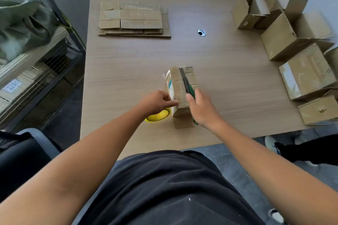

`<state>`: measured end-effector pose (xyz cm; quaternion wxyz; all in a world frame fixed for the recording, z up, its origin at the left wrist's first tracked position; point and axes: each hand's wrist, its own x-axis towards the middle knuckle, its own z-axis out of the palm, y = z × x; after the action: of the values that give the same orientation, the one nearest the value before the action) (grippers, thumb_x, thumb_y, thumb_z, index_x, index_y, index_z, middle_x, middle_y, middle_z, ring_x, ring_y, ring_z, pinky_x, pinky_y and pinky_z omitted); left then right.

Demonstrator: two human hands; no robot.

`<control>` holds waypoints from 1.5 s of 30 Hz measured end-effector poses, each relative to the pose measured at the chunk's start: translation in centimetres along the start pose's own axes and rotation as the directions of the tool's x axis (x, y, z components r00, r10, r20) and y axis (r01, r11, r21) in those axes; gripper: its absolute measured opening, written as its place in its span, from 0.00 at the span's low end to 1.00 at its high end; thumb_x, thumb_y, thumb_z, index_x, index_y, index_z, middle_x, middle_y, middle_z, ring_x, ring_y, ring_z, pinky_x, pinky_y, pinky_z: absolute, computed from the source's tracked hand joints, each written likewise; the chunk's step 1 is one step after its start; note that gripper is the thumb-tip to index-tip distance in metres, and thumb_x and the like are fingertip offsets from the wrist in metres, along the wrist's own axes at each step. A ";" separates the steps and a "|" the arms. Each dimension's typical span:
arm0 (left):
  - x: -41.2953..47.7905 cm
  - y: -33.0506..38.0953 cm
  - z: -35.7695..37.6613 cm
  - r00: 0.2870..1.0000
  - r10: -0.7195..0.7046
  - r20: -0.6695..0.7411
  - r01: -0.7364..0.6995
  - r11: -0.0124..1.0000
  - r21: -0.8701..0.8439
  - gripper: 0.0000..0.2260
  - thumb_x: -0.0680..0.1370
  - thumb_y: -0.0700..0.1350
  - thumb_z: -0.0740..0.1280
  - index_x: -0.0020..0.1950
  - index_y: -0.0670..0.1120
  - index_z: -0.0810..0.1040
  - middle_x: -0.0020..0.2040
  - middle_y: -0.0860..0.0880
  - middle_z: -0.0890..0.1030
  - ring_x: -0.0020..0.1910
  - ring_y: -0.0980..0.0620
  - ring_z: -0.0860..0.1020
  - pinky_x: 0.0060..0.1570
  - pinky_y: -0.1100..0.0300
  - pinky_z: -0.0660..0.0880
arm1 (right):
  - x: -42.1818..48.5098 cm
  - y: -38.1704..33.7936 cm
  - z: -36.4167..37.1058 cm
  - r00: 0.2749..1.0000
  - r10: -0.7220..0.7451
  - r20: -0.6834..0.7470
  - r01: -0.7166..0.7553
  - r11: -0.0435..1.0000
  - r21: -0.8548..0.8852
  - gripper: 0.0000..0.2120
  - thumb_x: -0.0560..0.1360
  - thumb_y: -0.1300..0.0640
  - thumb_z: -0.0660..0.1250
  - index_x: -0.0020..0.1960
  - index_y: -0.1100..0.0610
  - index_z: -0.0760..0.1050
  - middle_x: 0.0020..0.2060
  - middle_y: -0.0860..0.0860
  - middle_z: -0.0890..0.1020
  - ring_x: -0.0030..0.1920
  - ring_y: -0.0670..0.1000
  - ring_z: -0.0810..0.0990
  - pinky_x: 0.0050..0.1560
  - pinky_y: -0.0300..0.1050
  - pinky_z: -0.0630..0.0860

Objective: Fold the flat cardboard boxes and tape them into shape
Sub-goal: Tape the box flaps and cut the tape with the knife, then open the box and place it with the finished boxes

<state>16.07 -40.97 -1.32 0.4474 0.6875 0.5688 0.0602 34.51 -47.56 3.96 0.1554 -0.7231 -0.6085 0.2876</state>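
While our left hand (157, 101) pinches the small brown cardboard box (180, 87) steady, our right hand (201, 107), at three o'clock, grips a green-handled tape knife (185, 82).

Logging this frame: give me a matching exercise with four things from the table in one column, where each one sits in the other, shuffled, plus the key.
Things:
1. stack of flat cardboard
2. folded-up boxes
3. yellow tape roll
4. green utility knife

Places:
A. held by the right hand, lying across the small box
B. far left part of the table
C. on the table, partly under the left hand
D. along the table's right edge

Pairs: 1-B, 2-D, 3-C, 4-A
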 end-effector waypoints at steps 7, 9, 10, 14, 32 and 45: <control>-2.3 -1.8 -0.4 0.995 0.080 0.058 -0.066 0.975 -0.213 0.13 0.80 0.50 0.68 0.65 0.52 0.80 0.62 0.54 0.81 0.57 0.53 0.79 0.56 0.55 0.76 | -1.5 -0.7 2.4 0.991 0.011 0.131 0.035 0.938 -0.344 0.25 0.85 0.49 0.52 0.69 0.67 0.72 0.72 0.59 0.68 0.70 0.62 0.66 0.74 0.56 0.62; -3.5 -3.0 -0.7 0.996 0.057 0.071 -0.034 0.954 -0.296 0.17 0.81 0.52 0.68 0.70 0.51 0.76 0.63 0.54 0.78 0.50 0.55 0.80 0.47 0.61 0.77 | -1.8 -1.1 2.4 0.984 0.027 0.175 0.036 0.939 -0.343 0.26 0.85 0.48 0.51 0.68 0.67 0.73 0.75 0.59 0.65 0.73 0.61 0.65 0.74 0.58 0.63; -3.8 -3.4 -0.9 0.998 0.042 0.046 -0.028 0.960 -0.279 0.17 0.81 0.53 0.68 0.69 0.51 0.77 0.61 0.54 0.78 0.45 0.56 0.80 0.44 0.62 0.77 | -1.8 -1.4 2.4 0.978 0.037 0.206 0.037 0.938 -0.344 0.26 0.85 0.49 0.51 0.68 0.68 0.72 0.76 0.59 0.63 0.74 0.61 0.63 0.75 0.58 0.62; -3.6 -3.5 -1.6 0.998 0.017 -0.056 -0.013 0.997 0.079 0.13 0.78 0.57 0.71 0.59 0.53 0.82 0.50 0.56 0.78 0.48 0.54 0.78 0.49 0.57 0.74 | -1.9 -2.2 1.9 0.938 0.094 0.335 0.029 0.938 -0.344 0.25 0.85 0.49 0.50 0.64 0.68 0.73 0.79 0.56 0.54 0.80 0.55 0.54 0.76 0.55 0.61; -13.9 -3.9 0.4 0.871 -0.052 -0.488 0.225 0.926 0.304 0.09 0.83 0.47 0.64 0.56 0.45 0.80 0.62 0.49 0.74 0.39 0.42 0.78 0.40 0.45 0.77 | -4.5 -0.3 0.8 0.933 -0.222 0.283 0.303 0.908 -0.290 0.21 0.84 0.47 0.54 0.55 0.62 0.78 0.81 0.59 0.48 0.81 0.61 0.44 0.74 0.65 0.58; -15.5 -14.7 4.1 0.811 -0.268 -0.520 0.435 0.870 0.231 0.07 0.81 0.51 0.65 0.53 0.51 0.81 0.66 0.46 0.69 0.60 0.41 0.70 0.61 0.46 0.65 | -3.1 -4.3 12.7 0.811 -0.169 0.561 0.334 0.920 -0.206 0.14 0.86 0.48 0.48 0.57 0.56 0.65 0.46 0.52 0.77 0.47 0.59 0.76 0.54 0.58 0.68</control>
<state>2.48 -56.87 -7.18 0.1732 0.5991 0.7806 0.0417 23.14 -51.23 -2.88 -0.0918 -0.5416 -0.7545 0.3591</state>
